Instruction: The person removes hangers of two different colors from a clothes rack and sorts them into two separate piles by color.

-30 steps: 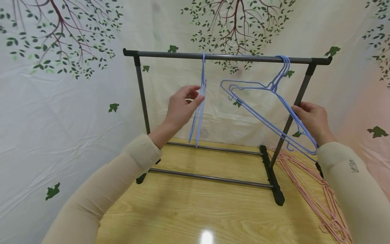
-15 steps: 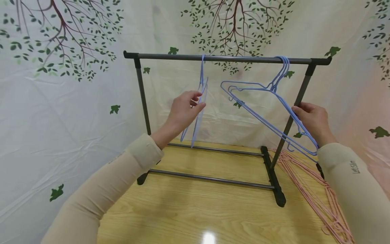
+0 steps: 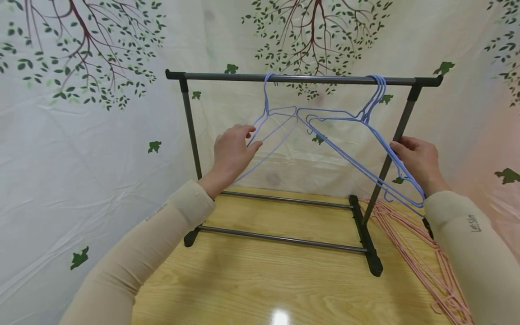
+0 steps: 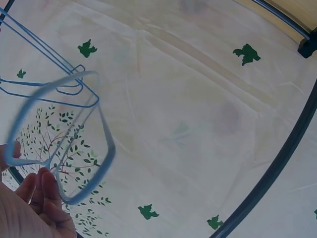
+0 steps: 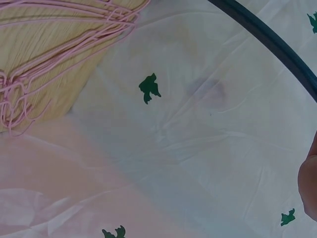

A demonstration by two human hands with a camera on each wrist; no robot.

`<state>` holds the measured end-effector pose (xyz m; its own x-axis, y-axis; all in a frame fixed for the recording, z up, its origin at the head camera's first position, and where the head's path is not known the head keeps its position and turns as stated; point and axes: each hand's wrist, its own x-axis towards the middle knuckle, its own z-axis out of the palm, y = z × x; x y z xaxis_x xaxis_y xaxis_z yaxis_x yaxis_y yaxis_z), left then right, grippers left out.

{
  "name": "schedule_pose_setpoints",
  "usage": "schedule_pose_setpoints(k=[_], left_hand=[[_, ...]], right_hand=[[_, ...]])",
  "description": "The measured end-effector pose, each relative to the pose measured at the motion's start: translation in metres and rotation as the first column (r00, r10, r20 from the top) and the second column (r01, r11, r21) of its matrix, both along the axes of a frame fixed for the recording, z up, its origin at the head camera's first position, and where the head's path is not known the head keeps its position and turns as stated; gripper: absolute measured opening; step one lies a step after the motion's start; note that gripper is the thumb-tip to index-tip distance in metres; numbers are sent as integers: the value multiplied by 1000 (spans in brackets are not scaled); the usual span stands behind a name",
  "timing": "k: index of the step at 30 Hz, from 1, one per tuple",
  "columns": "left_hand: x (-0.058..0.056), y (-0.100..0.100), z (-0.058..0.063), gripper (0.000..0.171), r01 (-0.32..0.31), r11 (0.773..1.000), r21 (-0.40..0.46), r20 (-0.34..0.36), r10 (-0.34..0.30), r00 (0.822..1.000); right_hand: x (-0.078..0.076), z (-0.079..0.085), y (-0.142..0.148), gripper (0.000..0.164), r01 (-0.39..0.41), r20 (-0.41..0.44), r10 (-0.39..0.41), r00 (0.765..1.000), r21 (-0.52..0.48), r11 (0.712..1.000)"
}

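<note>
Right hand (image 5: 308, 186): only a small part at the right edge, below a dark, smooth tubular pole (image 5: 272, 39) crossing the upper right corner; contact between them not visible. Upper left: a tangled bundle of pink thin-wire hangers (image 5: 67, 51) on a yellow wood-grain tabletop (image 5: 64, 94). Remainder: creased pale cloth (image 5: 218, 163), pinkish at lower left, with dark green leaf-like shapes (image 5: 149, 88), two cut by the frame.

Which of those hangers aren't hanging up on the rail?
The pink hangers, lying in a bunch on the table right of the rack. Every blue hanger is hooked over the rail instead.
</note>
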<state>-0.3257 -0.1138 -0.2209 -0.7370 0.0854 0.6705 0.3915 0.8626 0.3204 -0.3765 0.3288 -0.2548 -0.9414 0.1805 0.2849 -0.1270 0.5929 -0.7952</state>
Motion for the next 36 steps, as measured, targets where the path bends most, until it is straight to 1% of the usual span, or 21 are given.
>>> schedule_pose_setpoints(k=[5, 10, 12, 15, 18, 21, 24, 28, 32, 36], left_hand=[[-1, -3, 1, 37, -38, 999, -25, 32, 39, 999], [-2, -4, 0, 32, -45, 998, -43, 83, 49, 995], [-3, -5, 0, 30, -42, 999, -34, 98, 45, 994], [-4, -6, -2, 29, -34, 999, 11, 111, 33, 993], [-5, -7, -3, 29, -17, 996, 87, 123, 7, 992], [-4, -7, -4, 27, -5, 990, 142, 120, -13, 993], [-5, -8, -4, 24, 8, 984, 177, 105, -26, 994], [-7, -10, -1, 22, 36, 972, 232, 82, -56, 995], [-9, -15, 3, 21, 69, 955, 290, 58, -90, 994], [-8, -21, 6, 20, 109, 935, 337, 53, -134, 990]], right_hand=[[0, 1, 1, 70, -3, -10, 3, 1000, 1, 1000], [-1, 1, 0, 72, 11, 13, -11, 1000, 8, 1000], [-1, 0, 0, 72, 8, 19, -8, 1000, -2, 1000], [-2, 0, 0, 72, -2, 16, 3, 1000, -20, 1000], [-2, 1, 0, 72, -11, 12, 11, 1000, -30, 999], [-2, 1, 0, 73, -14, 8, 15, 1000, -32, 999], [-3, 1, 1, 74, -13, 10, 13, 1000, -31, 999], [-4, 1, 1, 75, -3, 24, 3, 1000, -24, 1000], [-6, 1, 1, 75, 5, 39, -4, 999, -18, 1000], [-7, 1, 0, 76, 4, 48, -3, 999, -27, 1000]])
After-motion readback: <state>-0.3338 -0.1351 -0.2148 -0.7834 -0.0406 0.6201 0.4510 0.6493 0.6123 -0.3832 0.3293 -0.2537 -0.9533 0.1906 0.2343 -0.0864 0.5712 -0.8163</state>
